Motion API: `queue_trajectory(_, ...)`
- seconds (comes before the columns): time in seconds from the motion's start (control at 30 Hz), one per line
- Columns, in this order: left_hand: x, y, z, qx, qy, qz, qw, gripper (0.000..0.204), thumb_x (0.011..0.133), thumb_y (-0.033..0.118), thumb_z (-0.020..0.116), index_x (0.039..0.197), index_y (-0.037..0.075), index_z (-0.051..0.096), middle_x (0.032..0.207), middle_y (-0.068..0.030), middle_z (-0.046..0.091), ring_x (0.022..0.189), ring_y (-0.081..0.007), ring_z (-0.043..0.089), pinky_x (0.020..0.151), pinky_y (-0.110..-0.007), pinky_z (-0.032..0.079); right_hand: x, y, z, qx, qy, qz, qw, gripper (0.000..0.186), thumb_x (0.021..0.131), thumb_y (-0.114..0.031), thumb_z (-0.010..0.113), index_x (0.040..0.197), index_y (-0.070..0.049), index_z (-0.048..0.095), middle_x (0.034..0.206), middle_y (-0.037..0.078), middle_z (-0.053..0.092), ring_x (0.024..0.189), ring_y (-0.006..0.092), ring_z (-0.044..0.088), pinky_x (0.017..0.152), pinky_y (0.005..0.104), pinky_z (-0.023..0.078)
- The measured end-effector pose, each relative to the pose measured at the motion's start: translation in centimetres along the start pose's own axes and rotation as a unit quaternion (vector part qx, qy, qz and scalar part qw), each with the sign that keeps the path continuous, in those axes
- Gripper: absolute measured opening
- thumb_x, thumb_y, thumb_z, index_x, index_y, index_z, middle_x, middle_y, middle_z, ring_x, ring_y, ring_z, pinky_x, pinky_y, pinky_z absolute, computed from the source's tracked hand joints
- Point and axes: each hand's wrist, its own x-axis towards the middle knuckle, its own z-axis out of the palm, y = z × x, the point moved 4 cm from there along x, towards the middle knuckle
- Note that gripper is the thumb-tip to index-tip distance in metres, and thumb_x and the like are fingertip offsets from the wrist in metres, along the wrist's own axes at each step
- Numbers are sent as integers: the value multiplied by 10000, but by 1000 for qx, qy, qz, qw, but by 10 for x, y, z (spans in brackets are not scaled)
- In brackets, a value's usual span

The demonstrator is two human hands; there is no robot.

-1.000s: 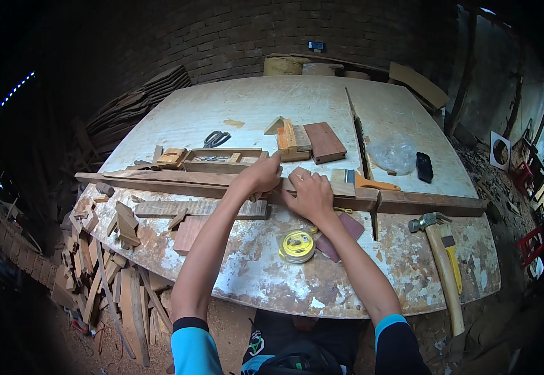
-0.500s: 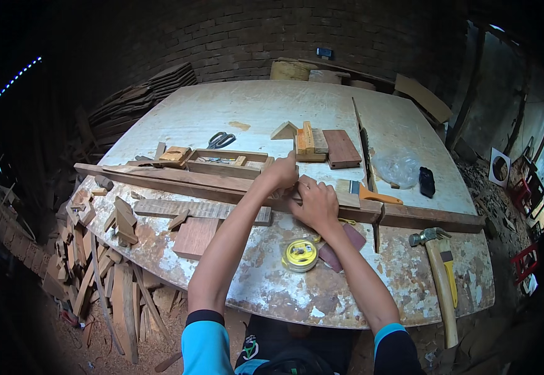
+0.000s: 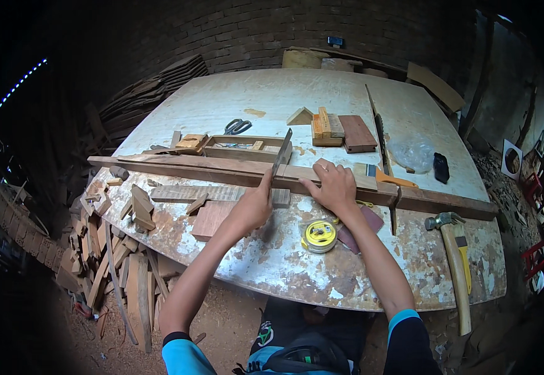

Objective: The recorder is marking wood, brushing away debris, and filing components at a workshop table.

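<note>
Hands: set apart, both at the beam (image 3: 375, 196); the left hand (image 3: 254, 205) is closed around the lower end of the blade (image 3: 282, 154), the right hand (image 3: 335, 187) lies over the board (image 3: 364, 182) with its thumb spread; whether it grips cannot be told.
Blade: rises from the left hand, tilted, its tip pointing away from the person; its lower end is hidden.
Beam: runs left to right past both hands, the board on top of it.
Beyond the left hand: scissors (image 3: 237, 126) and an open box (image 3: 245, 152).
Beyond the right hand: small blocks (image 3: 325, 129) piled beside a reddish block (image 3: 357, 133).
Right of the right hand: an orange-handled brush (image 3: 397, 180) near it; farther off, a clear bag (image 3: 409, 154) and a hammer (image 3: 452, 265).
Nearer the person than the right hand: a yellow tape measure (image 3: 320, 235) and sandpaper (image 3: 368, 220), partly behind the forearm.
Left of the left hand: a rough strip (image 3: 200, 194) and a reddish board (image 3: 212, 220).
Worktop (image 3: 272, 275): blotched and peeling on the person's side.
</note>
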Motion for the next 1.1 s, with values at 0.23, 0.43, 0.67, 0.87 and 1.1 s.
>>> queue_trajectory(0.23,-6,16,15,24,26,13,999,530,923,101,361,1425,30,210,700,-280,609,539,-339,622,551,-443,511,-3,1,0,-2,12,-1,1000,461,800,-528,579,871,-80,662,936,106,623,806,280,618,700,394,450)
queue_trajectory(0.43,12,25,7,29,34,-18,999,627,847,48,439,1424,-5,200,824,-318,609,736,-413,624,687,-477,504,-3,-6,1,10,15,-6,1000,464,802,-532,575,874,-84,669,939,104,626,814,276,616,696,391,446)
queue_trajectory(0.67,-30,33,12,124,-12,-19,992,700,790,6,471,1427,-32,182,813,-321,609,783,-457,625,710,-517,504,-1,4,1,4,-12,12,1000,478,792,-535,585,920,-80,655,983,77,630,811,293,619,711,405,453)
queue_trajectory(0.87,-4,36,19,96,48,9,994,720,774,-27,479,1433,-2,191,720,-308,602,705,-444,624,643,-497,513,-5,8,3,26,-19,12,999,479,792,-542,584,901,-82,663,978,90,626,802,301,614,718,410,449)
queue_trajectory(1.1,-6,28,12,133,92,19,987,706,787,-19,484,1429,-2,190,703,-287,599,672,-450,606,615,-518,490,1,-10,0,32,-15,12,999,508,786,-564,569,948,-94,675,932,115,617,910,251,596,767,398,434)
